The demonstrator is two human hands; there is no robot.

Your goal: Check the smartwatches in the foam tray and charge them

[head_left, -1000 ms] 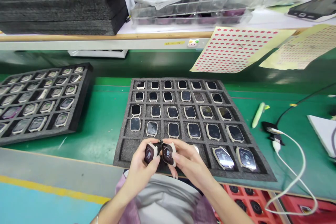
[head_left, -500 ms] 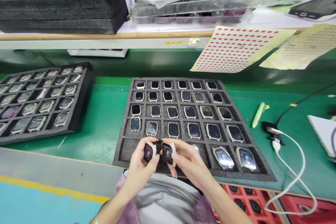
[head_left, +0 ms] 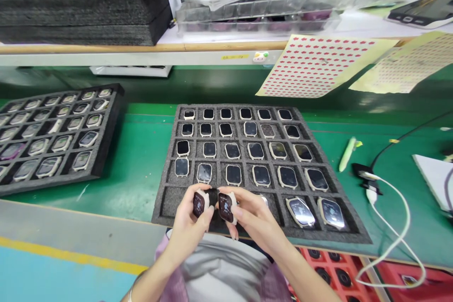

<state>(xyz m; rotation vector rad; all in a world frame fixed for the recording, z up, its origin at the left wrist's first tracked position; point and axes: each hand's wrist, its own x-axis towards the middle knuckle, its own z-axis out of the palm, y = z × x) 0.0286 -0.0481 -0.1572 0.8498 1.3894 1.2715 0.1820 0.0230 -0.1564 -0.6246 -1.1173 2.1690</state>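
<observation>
My left hand (head_left: 187,226) pinches a small cream-cased watch body (head_left: 198,203) with a dark screen. Beside it, my right hand (head_left: 252,219) grips a second watch body (head_left: 226,207) of the same kind. Both are held just above the near edge of a grey foam tray (head_left: 166,174). That tray's pockets hold several more watch bodies, screens up. The near-left pockets are bare foam.
A second foam tray (head_left: 106,137) of watch bodies lies at left on the green belt. Right of the main tray lie a pale green pen (head_left: 347,154) and a white cable (head_left: 396,240). Sticker sheets (head_left: 314,63) hang from a shelf. A person sits behind it.
Both hands with their watch bodies have barely shifted; the left one moved slightly closer to the right one.
</observation>
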